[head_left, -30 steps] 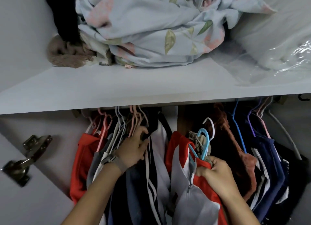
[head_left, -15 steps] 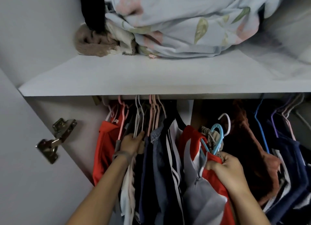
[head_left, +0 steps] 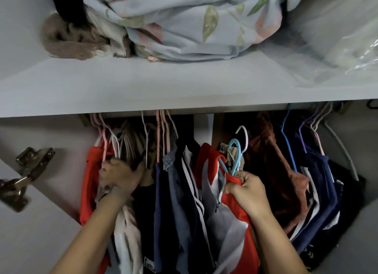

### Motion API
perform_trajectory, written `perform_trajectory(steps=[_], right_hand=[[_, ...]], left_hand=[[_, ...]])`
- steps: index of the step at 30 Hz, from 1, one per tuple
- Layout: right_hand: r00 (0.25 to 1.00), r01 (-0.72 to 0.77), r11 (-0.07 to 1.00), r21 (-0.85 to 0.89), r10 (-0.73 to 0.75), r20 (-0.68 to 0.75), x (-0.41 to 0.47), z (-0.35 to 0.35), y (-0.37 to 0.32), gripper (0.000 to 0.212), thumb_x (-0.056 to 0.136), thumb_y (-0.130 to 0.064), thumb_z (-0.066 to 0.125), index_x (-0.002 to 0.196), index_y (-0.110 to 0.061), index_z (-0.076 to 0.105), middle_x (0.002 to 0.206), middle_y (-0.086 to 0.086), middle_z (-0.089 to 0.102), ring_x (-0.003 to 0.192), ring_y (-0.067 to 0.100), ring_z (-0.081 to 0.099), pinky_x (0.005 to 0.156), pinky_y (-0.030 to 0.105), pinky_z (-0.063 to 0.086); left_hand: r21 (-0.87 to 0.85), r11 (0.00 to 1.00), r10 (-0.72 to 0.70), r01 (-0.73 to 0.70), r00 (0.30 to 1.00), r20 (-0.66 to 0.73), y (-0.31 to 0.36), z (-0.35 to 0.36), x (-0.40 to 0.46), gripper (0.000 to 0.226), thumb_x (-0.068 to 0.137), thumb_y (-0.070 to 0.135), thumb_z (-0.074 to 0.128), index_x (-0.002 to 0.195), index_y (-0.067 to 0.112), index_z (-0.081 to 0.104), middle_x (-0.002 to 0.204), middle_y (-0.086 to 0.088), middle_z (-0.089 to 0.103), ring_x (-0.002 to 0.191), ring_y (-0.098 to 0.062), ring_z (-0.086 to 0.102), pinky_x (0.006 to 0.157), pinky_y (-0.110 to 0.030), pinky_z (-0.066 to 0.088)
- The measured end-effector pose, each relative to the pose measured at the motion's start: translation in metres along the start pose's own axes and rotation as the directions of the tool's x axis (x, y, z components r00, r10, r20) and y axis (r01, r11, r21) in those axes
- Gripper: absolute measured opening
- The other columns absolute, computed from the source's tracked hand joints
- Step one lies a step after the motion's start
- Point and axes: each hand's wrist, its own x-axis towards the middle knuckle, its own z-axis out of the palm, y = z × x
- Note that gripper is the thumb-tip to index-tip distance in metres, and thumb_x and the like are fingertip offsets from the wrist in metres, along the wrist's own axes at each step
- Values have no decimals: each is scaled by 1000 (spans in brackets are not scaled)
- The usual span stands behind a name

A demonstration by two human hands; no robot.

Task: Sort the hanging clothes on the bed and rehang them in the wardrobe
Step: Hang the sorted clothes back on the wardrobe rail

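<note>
I look into the wardrobe below its white shelf [head_left: 143, 93]. My right hand [head_left: 248, 194] grips a red and grey jacket [head_left: 231, 228] together with a blue hanger [head_left: 235, 153] and a white hanger [head_left: 244, 134], whose hooks stand free below the shelf. My left hand [head_left: 120, 174] grips a bunch of hung clothes at the left, among them an orange-red garment [head_left: 90, 181] and a pale one. Dark blue and striped garments [head_left: 180, 192] hang between my hands. The rail is hidden behind the shelf edge.
On the shelf lie a floral blanket [head_left: 184, 24], a brown knit item [head_left: 67, 42] and a clear plastic bag [head_left: 347, 54]. A rust-brown garment [head_left: 272, 171] and navy clothes [head_left: 319, 192] hang at the right. A metal door hinge [head_left: 30, 167] is at the left.
My left hand has slid leftward along the hanging clothes, from the dark garments to the bunch by the orange-red one. My right hand keeps its hold on the jacket and hangers.
</note>
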Motion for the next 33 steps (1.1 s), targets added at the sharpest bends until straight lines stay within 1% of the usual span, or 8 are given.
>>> perform_trajectory(steps=[4, 9, 18, 21, 25, 28, 31, 33], right_hand=[[1000, 15, 1000, -12, -15, 14, 0, 1, 3, 11, 63, -1, 68, 68, 4, 59, 63, 18, 64, 52, 20, 57, 55, 41, 52], [999, 37, 999, 7, -38, 27, -3, -4, 4, 9, 63, 2, 68, 69, 4, 61, 62, 18, 63, 51, 17, 55, 51, 32, 47], [999, 34, 999, 37, -35, 21, 7, -8, -1, 12, 62, 0, 68, 59, -2, 56, 52, 3, 57, 49, 14, 52, 50, 30, 44], [1000, 24, 999, 34, -24, 16, 9, -5, -2, 13, 62, -2, 68, 59, -3, 56, 53, 2, 58, 49, 12, 54, 51, 30, 46], [1000, 20, 999, 26, -20, 20, 8, 0, -2, 14, 62, -3, 68, 59, -2, 54, 55, 4, 58, 50, 14, 54, 51, 33, 48], [999, 23, 1000, 21, -23, 31, 2, 2, -1, 14, 63, -2, 69, 64, 2, 55, 57, 4, 58, 51, 15, 54, 51, 32, 47], [999, 10, 999, 35, -11, 49, -4, -1, -2, 19, 61, -1, 69, 54, -9, 54, 54, 1, 56, 51, 14, 53, 51, 30, 44], [999, 12, 999, 38, -14, 46, -4, -5, -5, 28, 59, -2, 70, 48, -18, 50, 52, -2, 54, 50, 13, 52, 51, 30, 43]], left_hand=[[-71, 935, 339, -348, 933, -118, 44, 18, -13, 62, 82, 39, 58, 132, 6, 42, 134, -20, 41, 117, -39, 42, 94, -44, 40], [-318, 942, 212, -111, 929, 304, 60, 40, 14, 43, 94, 40, 38, 117, 8, 55, 116, -16, 61, 106, -32, 56, 80, -28, 37], [-279, 960, 35, 2, 991, 129, 9, 18, 42, 37, 97, 18, 41, 102, -16, 57, 106, -40, 57, 101, -48, 55, 82, -43, 41], [-186, 981, -34, 50, 995, 90, 15, 15, 33, 46, 93, 33, 47, 107, -10, 55, 116, -32, 56, 112, -44, 49, 90, -45, 40], [4, 901, 428, -433, 890, -156, 59, 12, -30, 58, 81, 56, 42, 125, 19, 49, 134, -9, 41, 122, -33, 34, 95, -46, 32], [66, 829, 552, -555, 832, 60, 87, 29, -49, 54, 85, 52, 47, 135, 38, 35, 145, 1, 22, 130, -30, 23, 94, -43, 38], [-17, 932, 362, -363, 926, 107, 91, 48, -28, 41, 95, 38, 37, 136, 37, 39, 139, -11, 37, 111, -32, 52, 69, -36, 50], [-1, 917, 397, -398, 915, 76, 82, 55, -13, 53, 96, 38, 10, 129, 33, 51, 129, -13, 52, 81, -28, 65, 43, -24, 36]])
